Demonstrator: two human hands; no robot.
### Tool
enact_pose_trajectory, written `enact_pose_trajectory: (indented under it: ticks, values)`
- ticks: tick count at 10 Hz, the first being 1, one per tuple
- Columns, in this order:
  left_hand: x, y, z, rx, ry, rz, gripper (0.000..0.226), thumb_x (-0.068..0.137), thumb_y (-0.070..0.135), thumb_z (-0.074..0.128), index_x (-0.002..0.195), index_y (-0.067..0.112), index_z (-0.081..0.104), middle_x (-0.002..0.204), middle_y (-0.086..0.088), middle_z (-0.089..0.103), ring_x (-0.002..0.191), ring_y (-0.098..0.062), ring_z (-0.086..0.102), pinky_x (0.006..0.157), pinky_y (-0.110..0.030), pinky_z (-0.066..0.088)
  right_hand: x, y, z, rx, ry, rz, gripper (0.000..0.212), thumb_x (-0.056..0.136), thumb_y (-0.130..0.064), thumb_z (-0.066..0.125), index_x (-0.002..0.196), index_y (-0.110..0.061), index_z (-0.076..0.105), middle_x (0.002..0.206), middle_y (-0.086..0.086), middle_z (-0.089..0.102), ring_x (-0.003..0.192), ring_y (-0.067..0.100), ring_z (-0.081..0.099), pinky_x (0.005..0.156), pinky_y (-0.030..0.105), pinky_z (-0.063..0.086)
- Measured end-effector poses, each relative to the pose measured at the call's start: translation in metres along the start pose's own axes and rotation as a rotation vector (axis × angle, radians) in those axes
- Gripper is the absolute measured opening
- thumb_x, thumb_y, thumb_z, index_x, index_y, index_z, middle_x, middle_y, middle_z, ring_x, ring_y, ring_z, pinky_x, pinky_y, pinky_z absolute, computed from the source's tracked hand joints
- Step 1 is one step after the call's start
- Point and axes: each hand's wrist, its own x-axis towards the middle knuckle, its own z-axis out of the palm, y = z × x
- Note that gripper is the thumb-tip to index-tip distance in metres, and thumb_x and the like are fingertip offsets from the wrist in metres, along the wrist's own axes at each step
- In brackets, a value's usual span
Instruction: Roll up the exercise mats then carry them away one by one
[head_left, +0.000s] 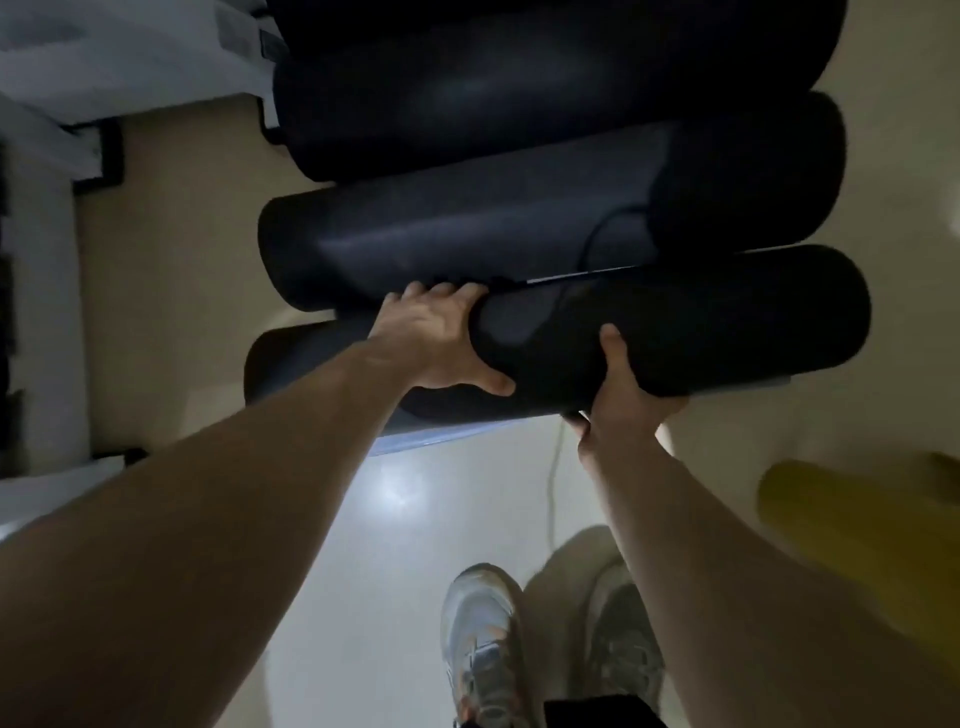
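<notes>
Floor (208, 260), pale and glossy, fills most of the head view, and a row of dark rolled mats (519, 130) is laid across it side by side, each long axis running left to right. Nearest of these is a stored roll (441, 239), with a partly hidden one (306, 358) lower and closer to the feet. Over that pair the carried mat (701, 322) is held, its long axis parallel to the others and its bulk lying to the right of both hands.

The left hand (441, 343) is clamped on the near left end of the carried mat, fingers (452, 293) curled over the top and the thumb spread underneath. The right hand (623, 389) is set further along, cupped beneath the roll with the thumb pressed up its near face; its other digits are hidden below. Both hands are about equally close to the row, so the release is judged to depend on lowering the roll level, into the gap in front of the stored roll.

A thin cord (553, 467) is seen trailing on the floor, and a blurred yellow object (857, 519) lies at the right. One pale sneaker (483, 644) is visible below. No brand, label or legible writing can be made out.
</notes>
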Motion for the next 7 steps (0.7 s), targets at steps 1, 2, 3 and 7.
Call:
enact_pose_trajectory:
  ticks: [1, 2, 3, 7]
  values:
    - [0.014, -0.012, 0.017, -0.022, 0.193, 0.011, 0.116, 0.054, 0.082, 0.073, 0.153, 0.044, 0.028, 0.149, 0.008, 0.042, 0.131, -0.027, 0.04, 0.111, -0.044, 0.031, 0.021, 0.003, 0.027, -0.003, 0.003, 0.002, 0.116, 0.068, -0.035, 0.094, 0.155, -0.033, 0.018, 0.141, -0.003, 0.054, 0.112, 0.023, 0.065, 0.084, 0.057, 0.063]
    - [0.017, -0.013, 0.035, -0.019, 0.266, 0.037, 0.113, 0.06, 0.08, 0.072, 0.156, 0.045, 0.023, 0.153, 0.012, 0.038, 0.134, -0.026, 0.038, 0.113, -0.044, 0.028, 0.04, 0.007, 0.028, -0.041, 0.0, 0.022, 0.105, 0.074, -0.034, 0.089, 0.154, -0.03, 0.02, 0.139, -0.001, 0.056, 0.111, 0.025, 0.066, 0.081, 0.054, 0.062]
    - [0.011, -0.011, 0.034, -0.034, 0.257, 0.033, 0.11, 0.066, 0.076, 0.072, 0.157, 0.043, 0.02, 0.158, 0.013, 0.033, 0.142, -0.023, 0.032, 0.119, -0.042, 0.024, 0.037, -0.004, 0.018, -0.257, -0.088, 0.079, 0.103, 0.068, -0.051, 0.089, 0.15, -0.024, 0.032, 0.134, 0.001, 0.061, 0.111, 0.03, 0.068, 0.072, 0.056, 0.059]
    - [-0.159, -0.012, -0.14, -0.337, 0.241, -0.198, 0.061, 0.087, 0.056, 0.062, 0.141, 0.03, 0.051, 0.137, -0.003, 0.059, 0.122, -0.029, 0.057, 0.103, -0.043, 0.048, -0.187, -0.187, 0.03, -1.565, -0.295, -0.761, 0.045, 0.092, -0.048, 0.059, 0.117, -0.011, 0.062, 0.118, 0.016, 0.064, 0.106, 0.038, 0.061, 0.082, 0.039, 0.044]
